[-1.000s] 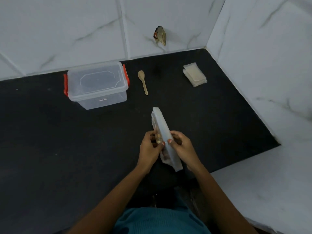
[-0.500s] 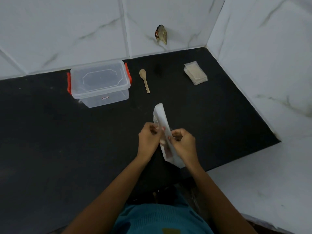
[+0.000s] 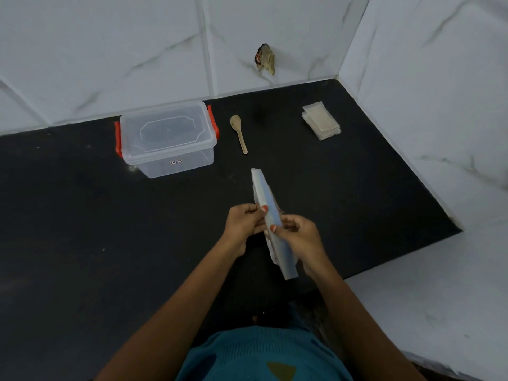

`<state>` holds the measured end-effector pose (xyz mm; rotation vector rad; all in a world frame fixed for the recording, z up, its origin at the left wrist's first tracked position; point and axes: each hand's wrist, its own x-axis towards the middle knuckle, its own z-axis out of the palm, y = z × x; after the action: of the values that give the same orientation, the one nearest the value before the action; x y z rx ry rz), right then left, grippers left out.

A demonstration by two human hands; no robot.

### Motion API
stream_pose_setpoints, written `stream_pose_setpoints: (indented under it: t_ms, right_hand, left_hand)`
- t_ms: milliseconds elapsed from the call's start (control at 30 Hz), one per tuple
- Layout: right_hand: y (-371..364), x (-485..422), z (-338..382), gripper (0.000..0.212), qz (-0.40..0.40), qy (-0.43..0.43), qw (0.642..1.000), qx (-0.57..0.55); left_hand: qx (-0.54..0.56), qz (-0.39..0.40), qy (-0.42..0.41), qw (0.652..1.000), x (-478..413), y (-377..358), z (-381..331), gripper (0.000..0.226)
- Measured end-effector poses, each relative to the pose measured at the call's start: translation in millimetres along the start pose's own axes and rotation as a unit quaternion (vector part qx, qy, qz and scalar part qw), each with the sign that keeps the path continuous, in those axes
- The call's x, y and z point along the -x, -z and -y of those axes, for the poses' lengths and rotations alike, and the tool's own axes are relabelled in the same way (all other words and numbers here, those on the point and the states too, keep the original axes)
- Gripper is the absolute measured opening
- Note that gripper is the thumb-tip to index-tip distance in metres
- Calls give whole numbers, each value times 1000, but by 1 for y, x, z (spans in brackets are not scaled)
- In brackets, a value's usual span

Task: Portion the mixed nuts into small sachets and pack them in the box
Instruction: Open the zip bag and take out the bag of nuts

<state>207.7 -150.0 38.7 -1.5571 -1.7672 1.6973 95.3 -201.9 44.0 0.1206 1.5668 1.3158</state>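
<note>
Currently: black counter (image 3: 82,229) runs into a corner of white, grey-veined wall tiles (image 3: 110,50). A person stands at the near edge, teal top (image 3: 247,353) at the bottom of view, both forearms reaching forward over the counter.

Clear plastic box (image 3: 167,138), lid on, red latches at both ends, sits back left, near the rear wall.

Nut packet (image 3: 261,193): long, pale, translucent, held edge-up above the counter at centre, well in front of the box. Brownish contents show faintly along its sides.

Left hand (image 3: 243,225) pinches the packet's left face near mid-length, thumb and fingertips curled onto it. Right hand (image 3: 301,235) pinches the right face just below that, thumb on the upper edge. Both grips are clamped on the packet, the hands close together across it.

Stack of flat small sachets (image 3: 321,121) lies back right, near the side wall, well apart from the packet.

Wooden spoon (image 3: 238,133) lies between box and sachets, just right of the box, bowl toward the rear wall.

Small brownish object (image 3: 265,59) is on the rear wall above the spoon; cannot tell what it is.
</note>
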Motion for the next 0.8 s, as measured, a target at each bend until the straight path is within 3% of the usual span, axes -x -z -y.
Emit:
stream_pose_setpoints:
  t_ms: [100, 233, 300, 367, 433, 567, 633, 800]
  right_hand:
    - [1, 3, 7, 22, 2, 22, 1000, -4]
    - [-6, 14, 17, 12, -37, 139, 986, 83]
    - [-13, 20, 18, 22, -50, 204, 969, 131]
    - [-18, 24, 18, 17, -40, 237, 959, 151]
    - [-18, 25, 18, 10, -38, 230, 966, 111]
    - [-11, 19, 19, 26, -57, 142, 986, 61]
    - [-9, 16, 22, 23, -29, 95, 993, 58]
    - [-10, 20, 30, 6, -19, 132, 990, 54]
  left_hand:
    - [-45, -16, -30, 998, 2, 3, -1, 23]
    - [-82, -64, -101, 989, 8, 5, -12, 28]
    - [-97, -56, -118, 987, 10, 4, -17, 21]
    - [-115, -54, -121, 985, 12, 3, -21, 11]
    - [-105, -44, -109, 988, 12, 5, -22, 8]
    - [12, -8, -22, 1000, 14, 8, -20, 10]
    - [23, -2, 2, 1000, 14, 9, -20, 13]
    - [-48, -47, -68, 995, 20, 13, -23, 18]
